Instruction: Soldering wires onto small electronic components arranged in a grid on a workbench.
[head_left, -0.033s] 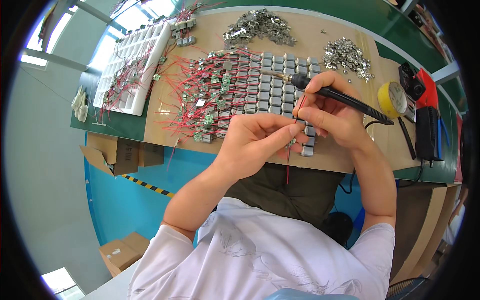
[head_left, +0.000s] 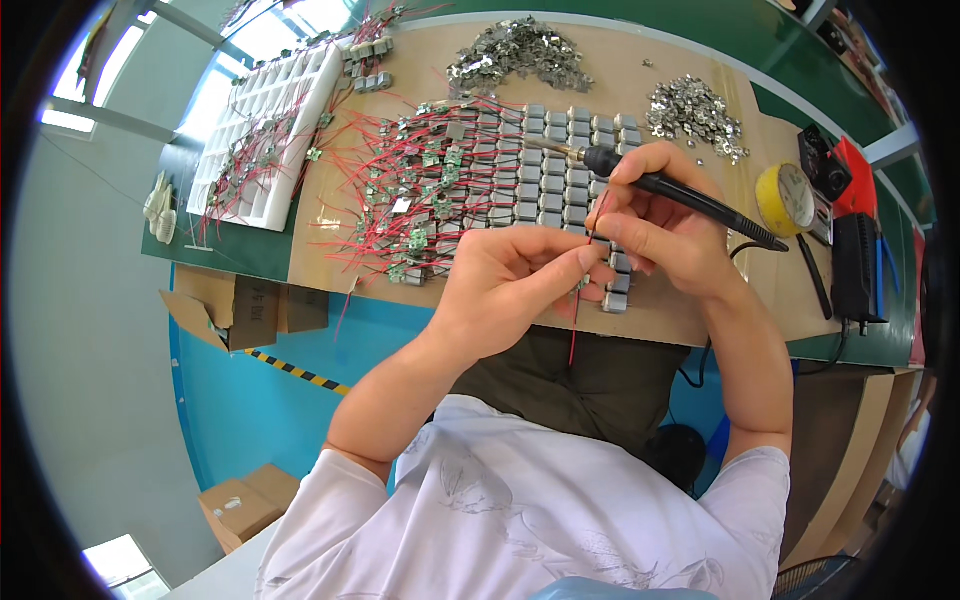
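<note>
My left hand (head_left: 510, 275) is closed, thumb against forefinger, pinching thin wires by a small green circuit board that its fingers partly cover. A red wire (head_left: 573, 345) hangs below it over my lap. My right hand (head_left: 675, 230) touches the same wires with thumb and fingertips. It also holds a black soldering iron (head_left: 715, 208), whose metal tip points left over the parts. Beneath the hands stand rows of small grey block-shaped components (head_left: 550, 180). Green circuit boards with red wires (head_left: 415, 240) lie heaped on their left end.
Two piles of small metal pieces, one wide (head_left: 520, 60) and one smaller (head_left: 695, 115), lie at the back. A white compartment tray (head_left: 270, 210) is at left. Yellow tape (head_left: 785, 198), a black box (head_left: 853, 265) and a red item (head_left: 855, 175) sit at right. Cardboard (head_left: 650, 315) covers the green table.
The hanging end of the red wire has shifted slightly left. Both hands and the soldering iron are nearly where they were.
</note>
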